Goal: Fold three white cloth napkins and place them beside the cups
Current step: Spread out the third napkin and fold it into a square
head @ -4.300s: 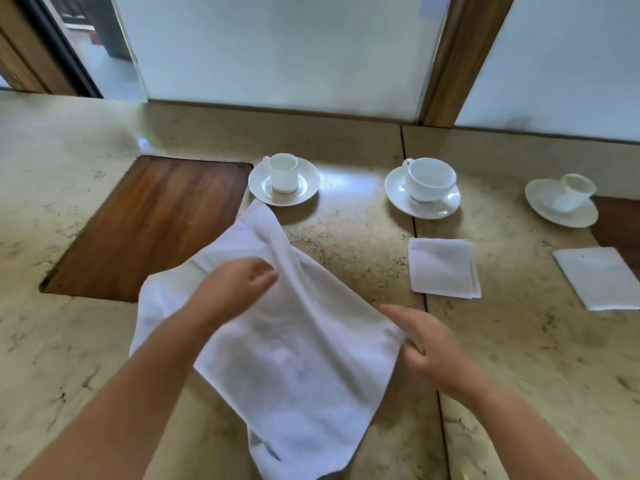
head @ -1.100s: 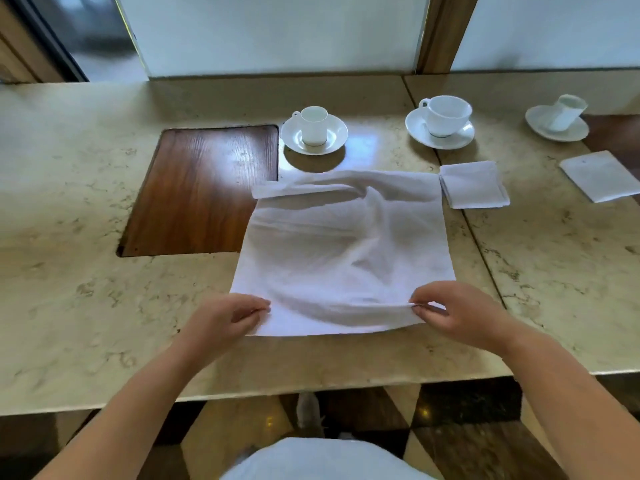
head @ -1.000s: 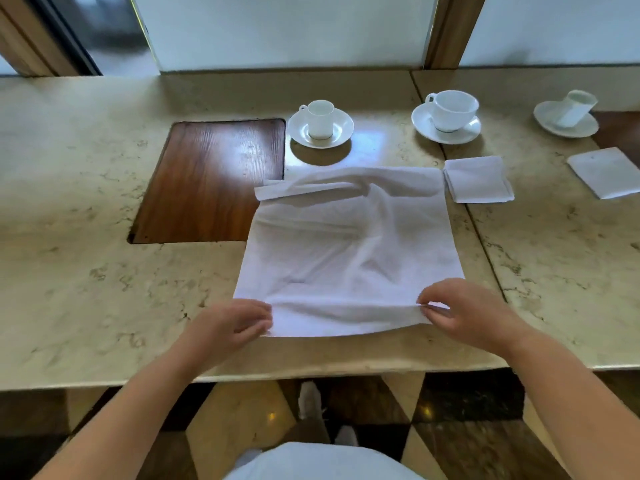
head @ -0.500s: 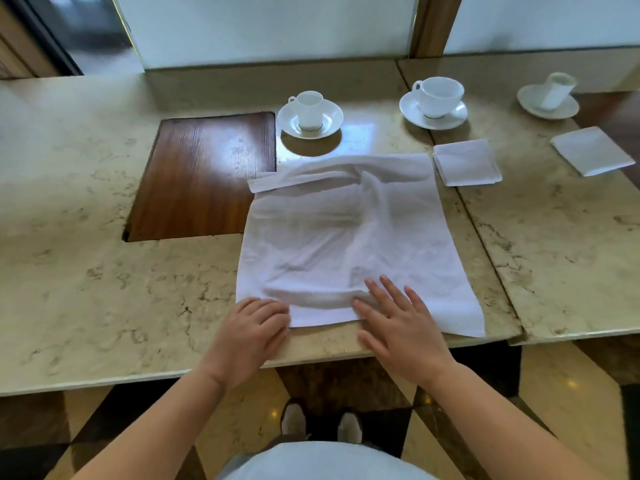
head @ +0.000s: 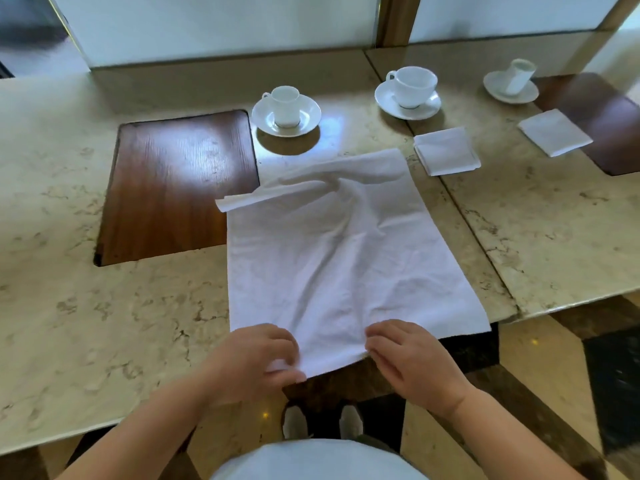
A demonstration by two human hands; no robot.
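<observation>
Head view: an unfolded napkin [head: 329,258] lies on the marble counter [head: 104,323].

It is white and creased, its far edge rolled over, its near edge hanging past the counter's lip below the left cup [head: 285,105]. No writing is readable. Left hand [head: 252,362] and right hand [head: 412,358] both pinch that near edge with curled fingers.

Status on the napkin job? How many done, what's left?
Done: two folded napkins, one by the middle cup, one by the right cup. In hand: third napkin lies open and wrinkled; left hand and right hand grip its near edge. Left: fold it, set it beside the left cup.
</observation>
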